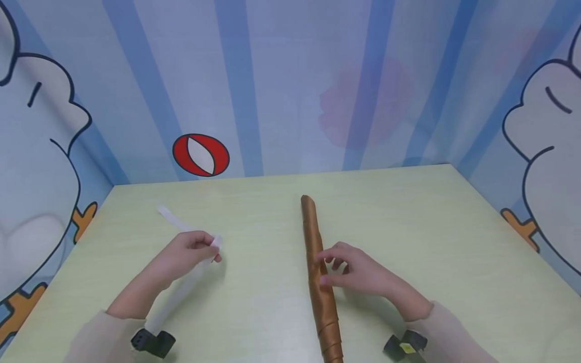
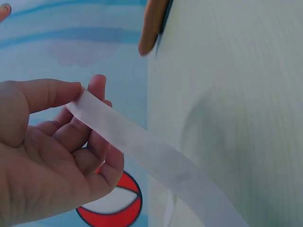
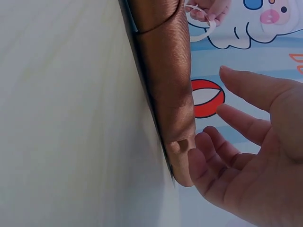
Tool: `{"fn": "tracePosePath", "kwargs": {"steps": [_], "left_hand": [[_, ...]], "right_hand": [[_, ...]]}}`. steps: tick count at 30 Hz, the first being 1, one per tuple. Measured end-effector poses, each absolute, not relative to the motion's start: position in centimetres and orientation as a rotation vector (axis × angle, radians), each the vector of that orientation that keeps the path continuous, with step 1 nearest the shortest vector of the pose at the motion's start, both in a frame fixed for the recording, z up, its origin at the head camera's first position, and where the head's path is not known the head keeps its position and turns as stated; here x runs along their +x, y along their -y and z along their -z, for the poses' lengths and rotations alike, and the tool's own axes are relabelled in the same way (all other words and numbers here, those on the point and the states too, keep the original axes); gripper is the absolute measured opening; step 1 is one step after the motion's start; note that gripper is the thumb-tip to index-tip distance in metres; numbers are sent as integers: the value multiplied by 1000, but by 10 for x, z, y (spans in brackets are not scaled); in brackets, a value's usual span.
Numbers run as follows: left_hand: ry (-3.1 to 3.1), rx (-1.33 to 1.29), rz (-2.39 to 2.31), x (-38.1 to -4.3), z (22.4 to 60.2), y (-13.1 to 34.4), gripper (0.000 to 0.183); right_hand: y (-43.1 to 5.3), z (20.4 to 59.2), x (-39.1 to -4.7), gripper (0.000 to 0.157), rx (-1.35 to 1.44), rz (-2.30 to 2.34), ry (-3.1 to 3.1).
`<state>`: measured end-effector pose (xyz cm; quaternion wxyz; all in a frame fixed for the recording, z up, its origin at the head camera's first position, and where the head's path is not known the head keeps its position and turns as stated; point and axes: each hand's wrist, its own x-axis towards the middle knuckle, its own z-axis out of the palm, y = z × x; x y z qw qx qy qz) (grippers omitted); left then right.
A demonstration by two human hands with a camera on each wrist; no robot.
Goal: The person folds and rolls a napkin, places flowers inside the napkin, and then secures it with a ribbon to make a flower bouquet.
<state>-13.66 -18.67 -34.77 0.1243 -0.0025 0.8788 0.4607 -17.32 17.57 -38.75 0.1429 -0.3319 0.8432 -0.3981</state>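
Observation:
My left hand point(image 1: 189, 254) pinches one end of a white ribbon point(image 2: 142, 139) between thumb and finger. Below the pinch, the ribbon runs down towards the wrist in the head view, and another stretch of it point(image 1: 171, 217) shows behind the hand. A long roll point(image 1: 313, 242), covered in shiny brown fabric with overlapping folds, lies lengthwise on the table. At its right side is my right hand point(image 1: 360, 272), fingers loosely bent and spread. In the right wrist view the fingertips are close to the roll point(image 3: 165, 71) without gripping it; whether they touch is unclear.
The pale table point(image 1: 263, 282) ends at a blue striped backdrop point(image 1: 290, 91). Cartoon-printed panels stand at the left and right. A small dark camera point(image 1: 153, 344) is worn at the left wrist and another point(image 1: 405, 346) at the right.

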Motion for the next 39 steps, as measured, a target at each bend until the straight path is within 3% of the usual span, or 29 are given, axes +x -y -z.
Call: {"fn": "tracePosePath", "kwargs": {"steps": [15, 24, 39], "left_hand": [[-2446, 317, -1317, -125, 329, 121, 18], [-2343, 510, -1276, -118, 321, 89, 15], [-2200, 678, -1278, -106, 314, 69, 13]], "right_hand": [[-167, 382, -163, 38, -1096, 1311, -2368], [-161, 369, -148, 38, -1014, 1407, -2211], [-158, 363, -134, 42, -999, 1500, -1917]]}}
